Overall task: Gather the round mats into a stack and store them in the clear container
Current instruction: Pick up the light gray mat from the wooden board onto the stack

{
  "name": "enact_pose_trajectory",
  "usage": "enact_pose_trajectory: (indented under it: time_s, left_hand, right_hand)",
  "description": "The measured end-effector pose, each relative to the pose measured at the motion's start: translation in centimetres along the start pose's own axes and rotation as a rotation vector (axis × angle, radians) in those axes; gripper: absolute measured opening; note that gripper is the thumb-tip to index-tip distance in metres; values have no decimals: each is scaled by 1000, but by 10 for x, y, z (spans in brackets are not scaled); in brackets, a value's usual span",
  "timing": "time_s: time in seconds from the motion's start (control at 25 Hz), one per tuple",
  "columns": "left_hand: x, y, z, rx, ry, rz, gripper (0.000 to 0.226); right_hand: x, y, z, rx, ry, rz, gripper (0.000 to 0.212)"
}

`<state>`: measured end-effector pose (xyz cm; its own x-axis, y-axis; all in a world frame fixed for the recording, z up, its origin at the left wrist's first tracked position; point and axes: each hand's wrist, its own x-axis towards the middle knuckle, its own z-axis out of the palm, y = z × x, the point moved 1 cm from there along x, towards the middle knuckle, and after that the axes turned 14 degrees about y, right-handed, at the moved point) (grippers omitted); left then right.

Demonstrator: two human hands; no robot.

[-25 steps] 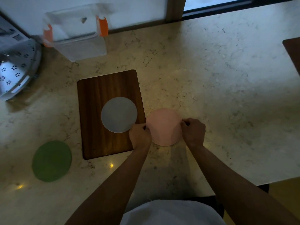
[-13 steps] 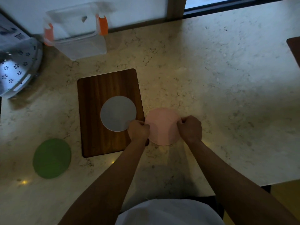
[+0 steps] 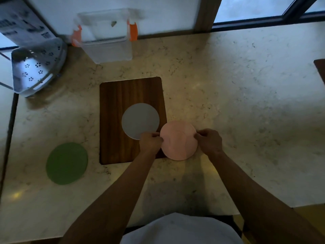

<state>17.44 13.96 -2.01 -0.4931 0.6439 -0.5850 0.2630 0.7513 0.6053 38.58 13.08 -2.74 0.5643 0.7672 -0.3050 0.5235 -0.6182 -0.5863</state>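
Both hands pinch the pink mat [image 3: 178, 140] at opposite edges: the left hand [image 3: 150, 142] has its grip closed on the left rim, the right hand [image 3: 209, 140] closed on the right rim. Holding it by two sides probably keeps the thin, floppy disc flat so it can be laid squarely on another mat. Its left edge reaches over the right edge of the board [image 3: 131, 95], while the rest lies over the counter [image 3: 246, 85]; whether it is lifted or resting I cannot tell.

The grey mat [image 3: 139, 119] lies flat on the board, just left of the pink one, their edges nearly meeting, so it looks like the natural base for the stack. The green mat [image 3: 66, 163] sits on the counter well left of the board, at its near corner. The container [image 3: 107, 44] stands beyond the board's far edge, lid tipped back, orange clips loose, ready to receive the stack. No mat is stacked yet.
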Motion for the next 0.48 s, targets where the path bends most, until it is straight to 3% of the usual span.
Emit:
enact_pose_trajectory:
  time_s: [0.16,0.48]
  left_hand:
    - [11,-5,-38,-73,31,-23,20]
    - [67,-1,-107,-171,119,-15,22]
  right_hand:
    - [-16,-33,16,82,34,4,22]
    - [-28,-112,75,29,-41,-222,27]
